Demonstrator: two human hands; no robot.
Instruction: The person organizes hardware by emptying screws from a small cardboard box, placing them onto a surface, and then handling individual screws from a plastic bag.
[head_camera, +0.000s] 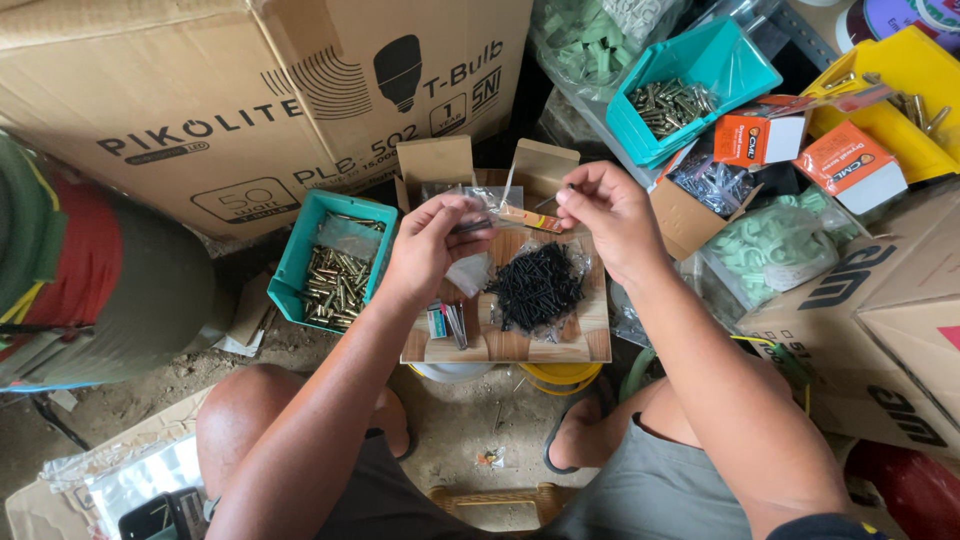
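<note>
Both hands — left hand (432, 245), right hand (605, 215) — hold a small plastic bag (492, 200) above black screws (538, 287).

Both forearms reach forward, hands raised close together; left hand (432, 243) fingers pinched, right hand (608, 215) fingertips pinched, wrist bent inward.

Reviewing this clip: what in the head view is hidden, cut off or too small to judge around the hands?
- Head view: what the left hand pinches is mostly covered by its fingers; a clear plastic bag shows beside it.
- The right hand holds something thin and dark, too small to identify.
- The wooden board is partly covered by black screws.
- The yellow bin is cut off by the right edge.
</note>
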